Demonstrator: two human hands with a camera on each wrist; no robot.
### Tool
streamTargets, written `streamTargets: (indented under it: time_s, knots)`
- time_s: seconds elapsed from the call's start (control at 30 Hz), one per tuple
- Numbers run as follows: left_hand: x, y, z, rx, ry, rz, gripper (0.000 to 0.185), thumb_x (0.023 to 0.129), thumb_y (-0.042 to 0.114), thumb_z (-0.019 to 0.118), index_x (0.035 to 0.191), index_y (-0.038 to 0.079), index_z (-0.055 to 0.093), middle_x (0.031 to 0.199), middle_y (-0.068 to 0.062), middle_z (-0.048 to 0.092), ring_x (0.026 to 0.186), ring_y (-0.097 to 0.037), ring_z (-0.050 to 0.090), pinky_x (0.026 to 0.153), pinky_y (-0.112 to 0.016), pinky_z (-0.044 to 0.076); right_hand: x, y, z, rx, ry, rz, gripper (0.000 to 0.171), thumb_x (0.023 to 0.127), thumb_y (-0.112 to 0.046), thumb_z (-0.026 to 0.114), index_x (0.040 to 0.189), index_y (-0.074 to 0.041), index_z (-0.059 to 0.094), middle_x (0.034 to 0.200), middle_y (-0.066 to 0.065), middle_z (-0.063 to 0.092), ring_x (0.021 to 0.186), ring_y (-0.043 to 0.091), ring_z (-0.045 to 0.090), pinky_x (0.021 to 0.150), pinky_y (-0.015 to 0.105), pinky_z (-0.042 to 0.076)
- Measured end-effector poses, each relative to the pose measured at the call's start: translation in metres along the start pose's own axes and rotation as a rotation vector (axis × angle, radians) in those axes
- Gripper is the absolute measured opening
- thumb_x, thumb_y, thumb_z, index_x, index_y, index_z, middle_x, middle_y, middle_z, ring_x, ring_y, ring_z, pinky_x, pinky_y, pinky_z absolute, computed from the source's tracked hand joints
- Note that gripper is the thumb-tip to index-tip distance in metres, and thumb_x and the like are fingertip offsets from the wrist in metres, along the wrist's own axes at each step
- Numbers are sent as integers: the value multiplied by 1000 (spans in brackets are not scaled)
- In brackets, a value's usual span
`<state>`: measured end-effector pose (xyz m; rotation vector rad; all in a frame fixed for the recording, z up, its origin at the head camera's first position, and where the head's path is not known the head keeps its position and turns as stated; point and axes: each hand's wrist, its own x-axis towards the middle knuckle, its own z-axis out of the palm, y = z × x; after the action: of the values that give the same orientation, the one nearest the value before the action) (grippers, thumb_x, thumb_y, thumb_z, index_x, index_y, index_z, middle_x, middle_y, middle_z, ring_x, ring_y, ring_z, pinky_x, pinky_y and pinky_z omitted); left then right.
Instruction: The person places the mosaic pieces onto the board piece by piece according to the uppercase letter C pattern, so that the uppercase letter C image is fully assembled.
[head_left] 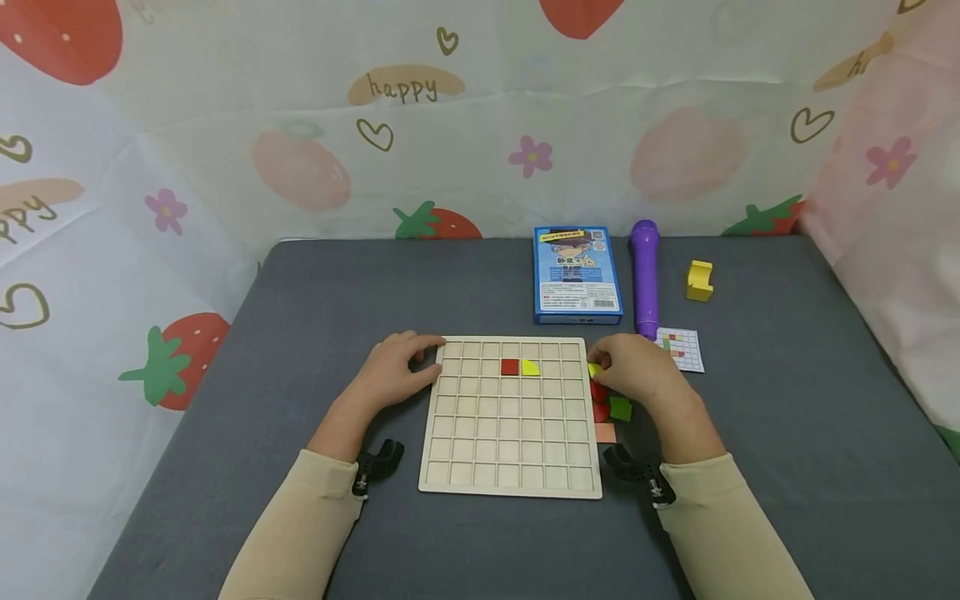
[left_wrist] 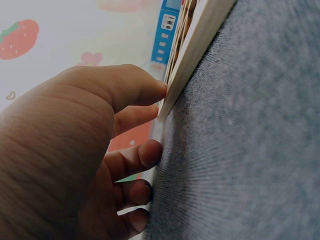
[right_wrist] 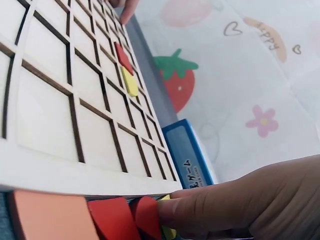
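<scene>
A pale wooden grid board (head_left: 511, 492) lies on the grey table, with a red square tile (head_left: 509, 367) and a yellow tile with one rounded corner (head_left: 531, 368) side by side in its upper cells. My left hand (head_left: 397, 367) touches the board's upper left edge with thumb and index fingertips; its other fingers are loosely bent. At the board's right edge my right hand (head_left: 637, 367) pinches a yellow tile (right_wrist: 169, 232), partly hidden by the thumb. Nearest to that hand are red tiles (right_wrist: 114, 218), a green tile (head_left: 620, 408) and a salmon square tile (head_left: 605, 433).
Behind the board stands a blue box (head_left: 577, 275), with a purple microphone-shaped stick (head_left: 645, 275) beside it. A small card with a coloured grid (head_left: 684, 350) lies beyond my right hand. Farther right is a yellow notched block (head_left: 700, 281). A printed cloth (head_left: 480, 167) hangs behind the table.
</scene>
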<state>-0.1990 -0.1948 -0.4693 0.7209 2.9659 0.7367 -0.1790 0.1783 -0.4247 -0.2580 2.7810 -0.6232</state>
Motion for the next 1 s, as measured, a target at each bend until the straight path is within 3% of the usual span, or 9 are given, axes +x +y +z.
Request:
streamTargets:
  time_s: [0.27, 0.5, 0.67, 0.83, 1.0]
  knots:
    - [0, 1, 0, -2, 0, -3, 42, 98, 29, 70, 137, 16, 67, 87, -1, 49, 76, -20, 39, 73, -40, 30, 2, 0, 3, -36, 24, -2, 25, 90, -15, 76, 112, -3, 77, 90, 8, 69, 74, 23, 58, 62, 36, 47]
    - [1, 0, 0, 4, -3, -4, 41, 98, 29, 69, 137, 16, 67, 87, -1, 49, 76, -19, 39, 73, -40, 31, 1, 2, 1, 36, 89, -27, 25, 87, -17, 78, 105, -2, 76, 97, 11, 68, 84, 27, 59, 71, 41, 52]
    - [1, 0, -1, 9, -5, -9, 41, 98, 29, 70, 137, 16, 67, 87, -1, 49, 76, -20, 39, 73, -40, 31, -2, -5, -6, 122, 127, -80, 33, 88, -17, 72, 116, 1, 72, 99, 12, 69, 87, 28, 61, 77, 44, 52]
    - [2, 1, -2, 0, -4, -5, 41, 98, 29, 69, 137, 16, 67, 87, -1, 49, 77, -20, 40, 73, -41, 31, -3, -15, -17, 114, 182, -146, 40, 93, -9, 63, 132, 1, 68, 84, 9, 62, 76, 25, 54, 65, 38, 43]
    - [0, 1, -1, -1, -12, -17, 41, 98, 30, 69, 137, 16, 67, 88, -1, 50, 77, -20, 40, 73, -40, 32, -2, -31, -27, 140, 181, -184, 42, 92, -7, 62, 133, 2, 68, 81, 7, 62, 74, 23, 53, 63, 35, 39]
